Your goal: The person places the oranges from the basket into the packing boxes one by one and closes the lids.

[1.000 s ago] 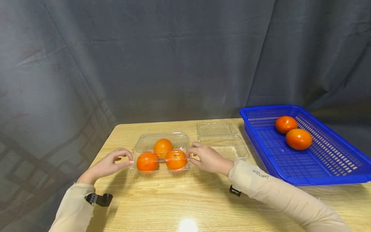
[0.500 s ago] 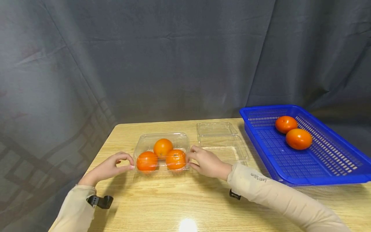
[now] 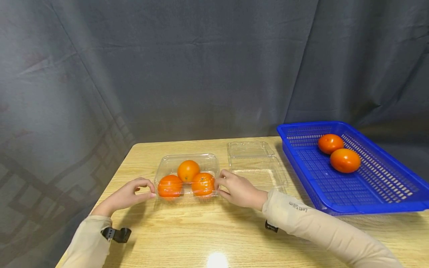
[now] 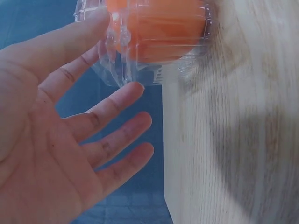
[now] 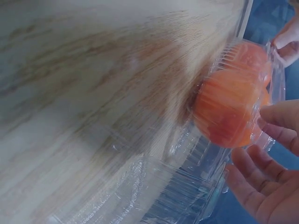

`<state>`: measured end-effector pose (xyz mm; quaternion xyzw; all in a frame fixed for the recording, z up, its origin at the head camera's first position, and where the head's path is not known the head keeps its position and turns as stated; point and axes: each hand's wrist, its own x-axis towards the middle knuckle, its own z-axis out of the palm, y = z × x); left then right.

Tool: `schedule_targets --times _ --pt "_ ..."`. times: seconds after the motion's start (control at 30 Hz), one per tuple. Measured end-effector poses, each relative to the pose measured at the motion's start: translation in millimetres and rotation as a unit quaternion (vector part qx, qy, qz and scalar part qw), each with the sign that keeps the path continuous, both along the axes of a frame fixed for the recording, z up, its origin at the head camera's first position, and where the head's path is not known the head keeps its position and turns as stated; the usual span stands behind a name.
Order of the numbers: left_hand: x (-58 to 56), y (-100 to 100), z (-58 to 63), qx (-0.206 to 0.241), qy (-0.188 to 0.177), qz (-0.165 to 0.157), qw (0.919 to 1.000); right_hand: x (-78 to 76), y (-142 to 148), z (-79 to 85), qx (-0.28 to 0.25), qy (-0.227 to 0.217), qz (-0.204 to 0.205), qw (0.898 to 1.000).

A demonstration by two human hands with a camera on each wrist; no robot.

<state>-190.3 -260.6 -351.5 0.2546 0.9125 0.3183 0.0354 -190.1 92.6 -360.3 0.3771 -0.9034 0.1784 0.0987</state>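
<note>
A clear plastic clamshell container (image 3: 167, 163) sits on the table with its lid down over three round orange fruits; these are a left fruit (image 3: 169, 186), a rear fruit (image 3: 188, 171) and a right fruit (image 3: 203, 184). My left hand (image 3: 129, 193) pinches the container's front left edge between thumb and index finger. In the left wrist view its other fingers (image 4: 124, 135) are spread loosely below the rim. At the front right edge, my right hand (image 3: 239, 189) pinches the rim with thumb and forefinger, beside the right fruit.
Behind my right hand lies a second clear clamshell (image 3: 258, 175), unfolded with nothing in it. A blue plastic basket (image 3: 378, 208) at the right holds two orange fruits (image 3: 345, 160). A dark grey curtain (image 3: 207, 74) hangs behind the wooden table (image 3: 187, 230).
The front edge of the lid has come down slightly over the fruits. Both hands have moved a little downward with it, still at the container's sides.
</note>
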Motion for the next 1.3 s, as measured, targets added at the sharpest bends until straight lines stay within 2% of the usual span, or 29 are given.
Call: schedule_targets --times 0.33,0.53,0.87,1.07,1.3 --pt "-0.6 -1.5 -3.1 0.008 -0.012 -0.008 0.9999 2.2 -0.7 -0.7 0.034 0.006 0.001 0.999" --pt "-2.7 -2.5 -7.0 0.014 0.007 -0.006 0.9999 4.0 -2.6 -0.7 0.042 0.016 0.001 0.999" --pt "-1.2 -1.8 -11.5 0.019 0.034 0.012 0.9992 5.0 -7.2 -5.4 0.057 0.072 -0.011 0.996" --pt "-0.1 -0.1 -13.2 0.029 0.049 0.012 0.9983 6.0 -8.8 -9.7 0.063 0.115 -0.01 0.991" --pt "1.6 0.6 -19.7 0.014 0.097 0.012 0.9951 6.7 -9.8 -12.1 0.078 0.158 0.0 0.984"
